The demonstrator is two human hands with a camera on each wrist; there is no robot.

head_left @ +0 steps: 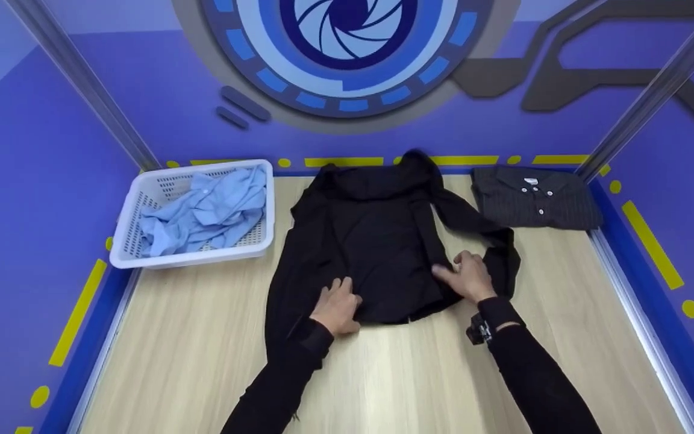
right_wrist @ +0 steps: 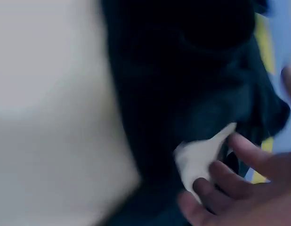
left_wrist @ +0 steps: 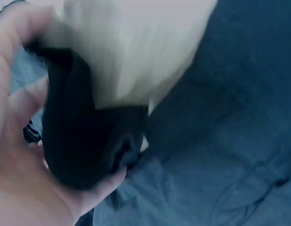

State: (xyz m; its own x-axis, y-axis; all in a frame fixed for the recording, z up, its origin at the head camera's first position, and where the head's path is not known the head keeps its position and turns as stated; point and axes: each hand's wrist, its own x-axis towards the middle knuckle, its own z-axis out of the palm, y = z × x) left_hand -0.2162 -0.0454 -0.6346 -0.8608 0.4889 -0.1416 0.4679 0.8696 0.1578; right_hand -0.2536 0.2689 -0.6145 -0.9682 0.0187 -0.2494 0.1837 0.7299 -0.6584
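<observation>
black shirt [head_left: 377, 241] spread mid-table, collar far | left hand [head_left: 336, 306] gripping a fold of its near hem | right hand [head_left: 470, 276] lying on its right edge, fingers relaxed | white basket [head_left: 142, 253] with blue shirt [head_left: 208, 211] far left | folded dark shirt [head_left: 534, 198] far right

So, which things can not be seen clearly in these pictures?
- Head view: the left hand lies on the black shirt; whether its fingers pinch the cloth is hidden under the hand.
- Right wrist view: motion blur smears the shirt and the right hand.
- Head view: the light blue garment is crumpled in the white basket, so its kind is unclear.
</observation>
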